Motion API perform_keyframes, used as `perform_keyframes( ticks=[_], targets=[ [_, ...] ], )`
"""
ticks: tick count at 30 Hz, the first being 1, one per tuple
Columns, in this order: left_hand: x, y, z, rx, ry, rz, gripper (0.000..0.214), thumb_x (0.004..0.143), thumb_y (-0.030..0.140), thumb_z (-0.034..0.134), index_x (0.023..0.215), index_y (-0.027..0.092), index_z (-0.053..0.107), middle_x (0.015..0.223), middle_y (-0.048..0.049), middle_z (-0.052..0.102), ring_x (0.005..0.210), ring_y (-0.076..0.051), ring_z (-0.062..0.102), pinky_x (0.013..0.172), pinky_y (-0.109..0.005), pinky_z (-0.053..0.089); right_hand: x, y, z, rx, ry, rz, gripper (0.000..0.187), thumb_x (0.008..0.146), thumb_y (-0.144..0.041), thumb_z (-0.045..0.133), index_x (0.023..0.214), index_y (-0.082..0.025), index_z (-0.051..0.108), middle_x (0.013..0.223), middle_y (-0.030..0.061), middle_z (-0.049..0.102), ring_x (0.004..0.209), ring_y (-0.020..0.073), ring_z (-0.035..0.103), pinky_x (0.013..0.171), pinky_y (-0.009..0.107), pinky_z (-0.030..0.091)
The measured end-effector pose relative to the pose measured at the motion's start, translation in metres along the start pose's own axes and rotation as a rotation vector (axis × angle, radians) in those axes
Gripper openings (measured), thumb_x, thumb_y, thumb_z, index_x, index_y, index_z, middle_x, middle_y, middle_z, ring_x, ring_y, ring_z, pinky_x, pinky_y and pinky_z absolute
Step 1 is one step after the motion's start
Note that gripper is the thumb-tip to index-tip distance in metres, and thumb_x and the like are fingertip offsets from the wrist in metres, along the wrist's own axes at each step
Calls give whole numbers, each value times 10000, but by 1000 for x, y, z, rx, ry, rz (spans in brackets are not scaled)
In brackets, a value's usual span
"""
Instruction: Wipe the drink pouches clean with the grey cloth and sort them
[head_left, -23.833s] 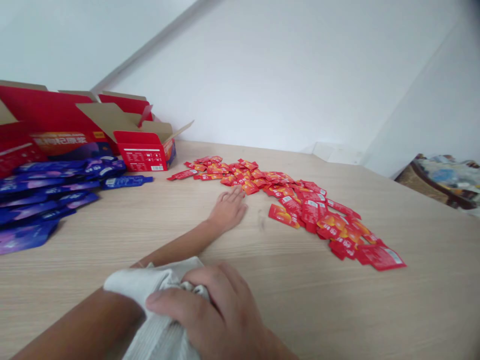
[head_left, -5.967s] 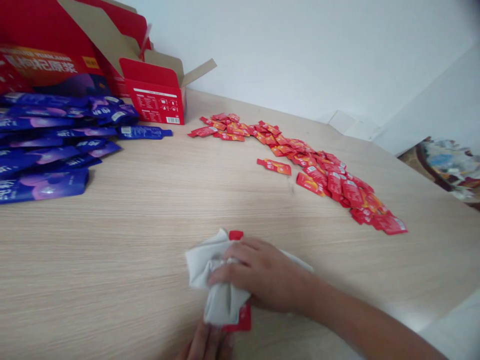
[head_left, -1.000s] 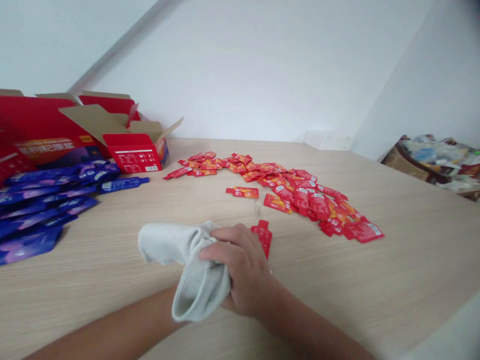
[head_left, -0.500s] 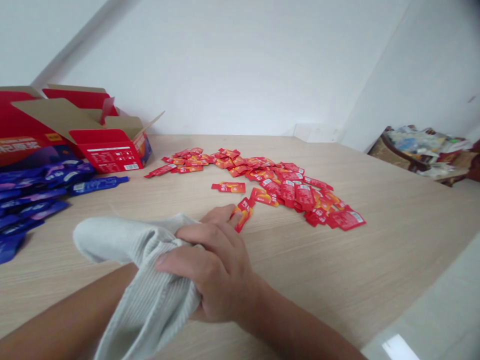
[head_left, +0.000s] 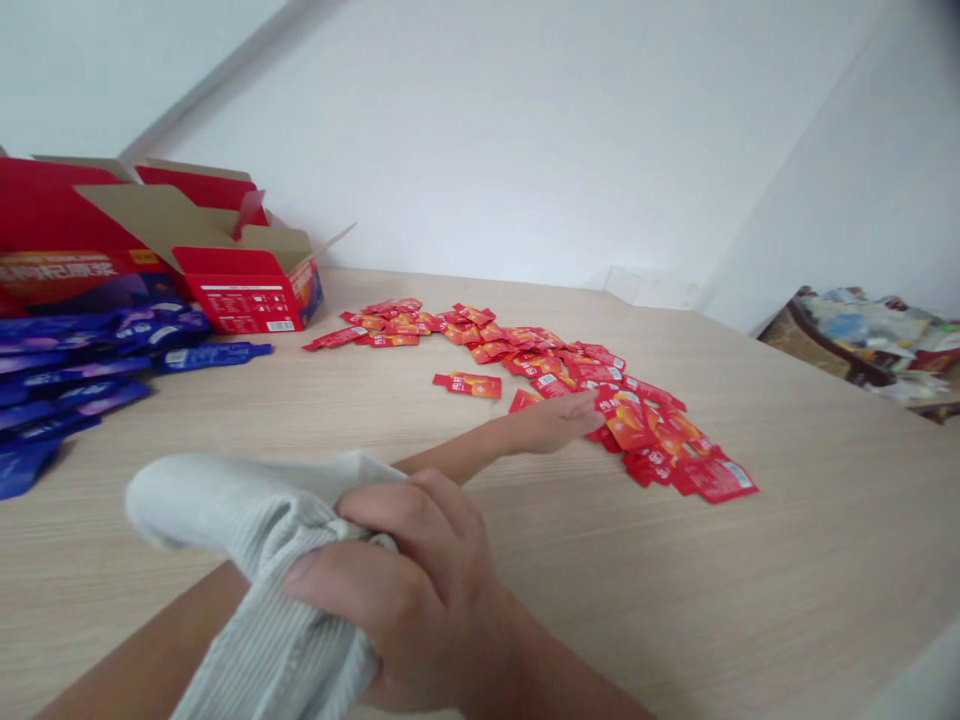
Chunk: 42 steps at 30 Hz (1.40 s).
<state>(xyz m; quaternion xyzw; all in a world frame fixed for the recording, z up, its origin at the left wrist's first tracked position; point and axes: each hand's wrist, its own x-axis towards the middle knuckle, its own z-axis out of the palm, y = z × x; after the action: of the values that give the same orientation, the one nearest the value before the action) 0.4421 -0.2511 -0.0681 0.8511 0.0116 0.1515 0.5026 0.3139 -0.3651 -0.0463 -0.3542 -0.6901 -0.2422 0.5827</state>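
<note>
My right hand (head_left: 427,590) is closed around a light grey ribbed cloth (head_left: 247,520), shaped like a sock, held up in the foreground. Behind the cloth my left arm crosses beneath it, and my left hand (head_left: 551,422) reaches right to the pile of red sachets (head_left: 525,345). Its fingertips are together at the near end of a red-and-orange sachet (head_left: 628,415) lying over the pile. The exact grip is partly hidden. A single red sachet (head_left: 471,385) lies apart, left of the pile; another sachet (head_left: 523,400) shows partly behind my left hand.
Blue pouches (head_left: 82,375) are heaped at the left. Behind them stand a large red box (head_left: 67,220) and a smaller open red carton (head_left: 244,295) with raised flaps. A white wall backs the wooden table (head_left: 637,600). A cluttered seat (head_left: 855,340) is beyond the right edge.
My left hand has carried a red sachet rightward from the near side to the pile. My right hand still grips the cloth, slightly lower in view. The view has shifted a little.
</note>
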Motion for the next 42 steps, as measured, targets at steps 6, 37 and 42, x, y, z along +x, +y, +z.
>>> perform_keyframes(
  ticks=[6,37,42],
  targets=[
    [-87,-57,-62,586,188,-41,407,1005,429,646,1345,205,622,1468,-114,574,1390,-319,519,1174,-620,394,-5,-6,5,1,-60,-5,107,1045,-289,568,1140,-243,585,1012,12,707,957,169,716,839,324,581],
    [-121,-95,-125,744,457,-256,339,1010,427,647,1239,177,645,1229,-85,672,1067,-225,676,931,-452,588,-23,5,11,96,-284,144,341,886,-160,557,1222,-221,558,1093,74,671,995,217,646,869,334,555],
    [-194,-73,-132,399,629,-383,342,1022,463,620,1185,165,653,1115,-62,689,960,-197,685,867,-411,595,-22,7,8,117,-294,171,383,866,-136,543,1238,-230,538,1096,80,663,962,223,639,830,341,555]
  ],
)
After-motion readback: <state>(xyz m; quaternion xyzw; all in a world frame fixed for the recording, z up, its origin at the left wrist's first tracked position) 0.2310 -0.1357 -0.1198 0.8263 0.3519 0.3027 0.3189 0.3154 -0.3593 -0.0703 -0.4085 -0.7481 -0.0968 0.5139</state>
